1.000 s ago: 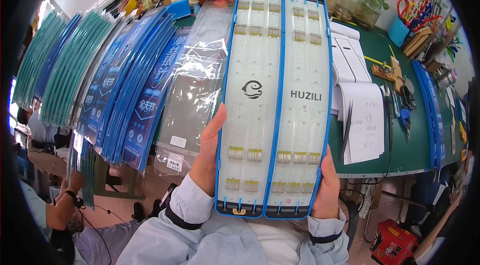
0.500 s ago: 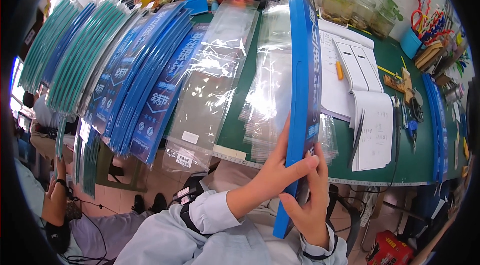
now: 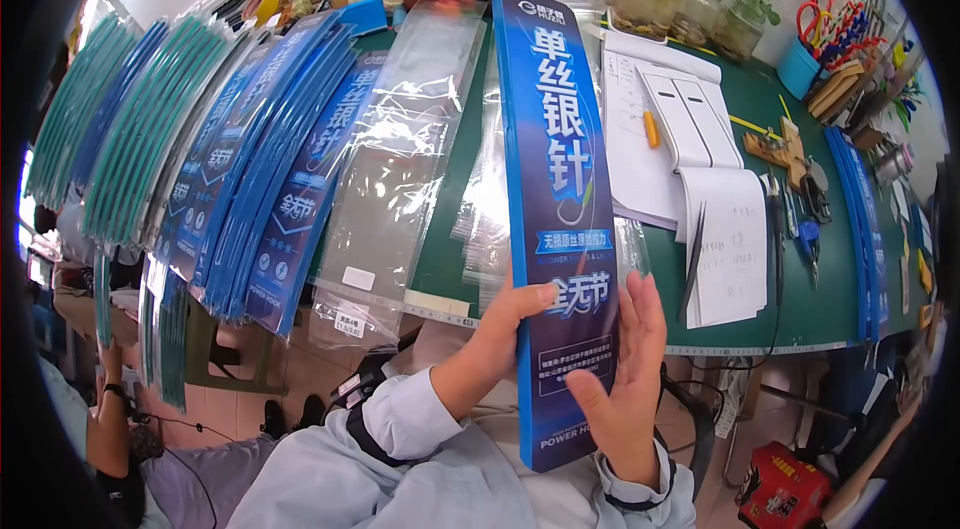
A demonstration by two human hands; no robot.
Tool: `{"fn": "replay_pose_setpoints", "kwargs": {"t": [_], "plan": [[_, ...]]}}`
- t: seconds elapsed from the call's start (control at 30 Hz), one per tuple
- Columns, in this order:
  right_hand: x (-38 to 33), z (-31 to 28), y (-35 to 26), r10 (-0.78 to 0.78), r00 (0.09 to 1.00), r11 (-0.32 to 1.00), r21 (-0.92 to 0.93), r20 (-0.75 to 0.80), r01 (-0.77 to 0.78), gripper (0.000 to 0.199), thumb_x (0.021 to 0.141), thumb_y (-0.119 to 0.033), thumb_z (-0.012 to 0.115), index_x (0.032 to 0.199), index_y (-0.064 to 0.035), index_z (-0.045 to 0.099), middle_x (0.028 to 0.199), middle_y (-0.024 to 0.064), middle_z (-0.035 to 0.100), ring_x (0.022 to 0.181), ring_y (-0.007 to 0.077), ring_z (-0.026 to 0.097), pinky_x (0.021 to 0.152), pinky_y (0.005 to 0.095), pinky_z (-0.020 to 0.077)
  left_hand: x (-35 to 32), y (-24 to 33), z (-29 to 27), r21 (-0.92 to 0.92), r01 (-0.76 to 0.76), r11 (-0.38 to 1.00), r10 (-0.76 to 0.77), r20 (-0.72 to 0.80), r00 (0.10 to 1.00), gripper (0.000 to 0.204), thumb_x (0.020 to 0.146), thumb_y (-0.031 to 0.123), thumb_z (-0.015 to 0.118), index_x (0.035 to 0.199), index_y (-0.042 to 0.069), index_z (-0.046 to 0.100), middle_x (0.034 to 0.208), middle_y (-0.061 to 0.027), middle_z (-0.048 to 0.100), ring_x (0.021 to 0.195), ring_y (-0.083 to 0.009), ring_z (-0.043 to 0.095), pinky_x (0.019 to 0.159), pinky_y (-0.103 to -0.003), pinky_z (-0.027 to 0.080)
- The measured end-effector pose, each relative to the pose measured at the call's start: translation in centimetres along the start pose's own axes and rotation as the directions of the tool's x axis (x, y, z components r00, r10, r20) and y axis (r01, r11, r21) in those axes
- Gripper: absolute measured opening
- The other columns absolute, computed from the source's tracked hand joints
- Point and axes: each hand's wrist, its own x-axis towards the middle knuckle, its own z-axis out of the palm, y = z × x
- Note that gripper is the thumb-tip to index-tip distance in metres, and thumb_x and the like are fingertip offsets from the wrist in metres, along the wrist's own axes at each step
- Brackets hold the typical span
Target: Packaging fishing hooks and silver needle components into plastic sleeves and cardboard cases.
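A long, flat blue box (image 3: 565,159) with white print stands upright before me, its broad face turned toward me. My left hand (image 3: 495,334) is closed on its left edge, thumb on the front and fingers hidden behind. At the lower right edge my right hand (image 3: 630,389) is open, fingers stretched out and thumb apart; it lies against or just beside the box. Behind the box lies a pile of clear plastic bags (image 3: 485,214), partly hidden. To its left, a long clear sleeve (image 3: 395,149) with a white label reaches over the table edge.
Several blue packages (image 3: 300,229) and green-edged packages (image 3: 150,139) stand in a row on the left. Papers (image 3: 720,239), scissors (image 3: 815,194) and another blue stack (image 3: 860,239) lie on the green mat (image 3: 640,324). Glass jars (image 3: 690,14) line the wall. A person's arm (image 3: 105,424) shows lower left.
The box has turned from edge-on to show its broad printed face, its top swinging left. My right fingers have straightened and spread away from its edge.
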Motion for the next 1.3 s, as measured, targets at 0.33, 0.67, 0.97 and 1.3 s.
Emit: {"fn": "replay_pose_setpoints", "kwargs": {"t": [0.33,0.67,0.97,1.3], "plan": [[0.7,-3.0,-0.2,0.366,0.915,0.646,0.662,0.167,-0.380,0.069,0.081,-0.023,0.068,0.133,0.0036,0.031,0.125,0.0154,0.046,0.114,0.0235,0.049,0.098,0.0348,0.0392,-0.4,-0.5,-0.5,0.159,-0.060,0.985,0.025,0.216,0.976,0.068,0.085,0.025,0.054,0.140,0.004,0.020,0.133,-0.0132,0.041,0.120,-0.0233,0.044,0.100,-0.037,0.036],[-3.7,-6.8,-0.7,0.410,0.877,0.779,0.597,-0.249,-0.194,0.054,0.067,-0.008,0.066,0.115,0.0060,0.044,0.102,0.0199,0.058,0.086,0.0285,0.062,0.075,0.0369,0.0527,2.9,5.9,-0.2,0.966,-0.230,-0.121,0.299,0.257,0.919,0.070,0.079,0.049,0.063,0.120,-0.005,0.045,0.116,-0.0216,0.053,0.103,-0.0312,0.056,0.086,-0.040,0.046],[-5.4,-7.5,-1.5,0.360,0.867,0.868,0.464,-0.344,-0.176,0.059,0.069,-0.015,0.058,0.122,0.0047,0.041,0.103,0.0205,0.057,0.086,0.0287,0.063,0.073,0.0362,0.0554,6.4,7.7,-2.9,0.966,0.131,-0.221,0.214,-0.083,0.973,0.036,0.080,0.040,0.064,0.084,0.006,0.056,0.076,-0.0117,0.063,0.074,-0.0300,0.062,0.069,-0.038,0.048],[-5.1,-8.2,-2.8,0.394,0.863,0.861,0.456,-0.316,-0.226,0.067,0.066,-0.013,0.060,0.126,0.0059,0.037,0.105,0.0226,0.056,0.086,0.0288,0.064,0.072,0.0357,0.0564,5.3,10.2,-6.0,0.994,-0.100,-0.046,0.412,0.110,0.904,0.033,0.093,0.034,0.050,0.097,0.002,0.054,0.085,-0.0092,0.061,0.075,-0.0209,0.058,0.070,-0.031,0.046]]}}
